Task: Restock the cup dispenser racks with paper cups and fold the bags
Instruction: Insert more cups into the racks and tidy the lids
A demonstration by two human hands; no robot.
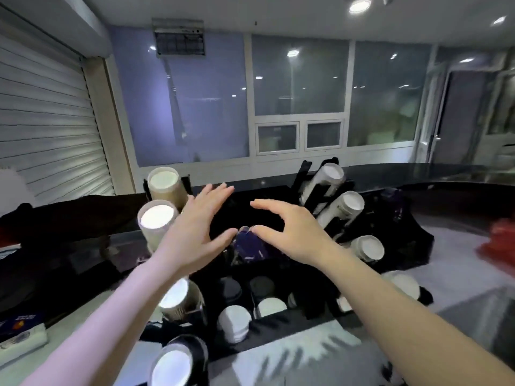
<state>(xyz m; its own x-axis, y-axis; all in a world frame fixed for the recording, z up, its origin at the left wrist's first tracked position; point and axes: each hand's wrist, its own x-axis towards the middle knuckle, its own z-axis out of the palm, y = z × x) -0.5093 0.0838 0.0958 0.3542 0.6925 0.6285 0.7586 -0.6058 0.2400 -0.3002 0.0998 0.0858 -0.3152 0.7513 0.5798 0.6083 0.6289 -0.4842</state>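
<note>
Two bare hands hovered over a black cup dispenser rack [278, 321] on a counter.

The left hand [195, 235] was spread flat with straight fingers beside a brown cup stack [158, 218] on the rack's left side. The right hand [289, 232] arched with loosely curved fingers, its thumb near a dark purple bag [250, 246] between the two hands; whether either thumb touched it could not be told. White cup stacks [345, 207] slanted out on the right, and lids [234, 319] filled the front compartments. A red object [498, 243] blurred at the far right.

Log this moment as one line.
left hand: open | right hand: open | both over purple bag | cup rack: stocked
</note>
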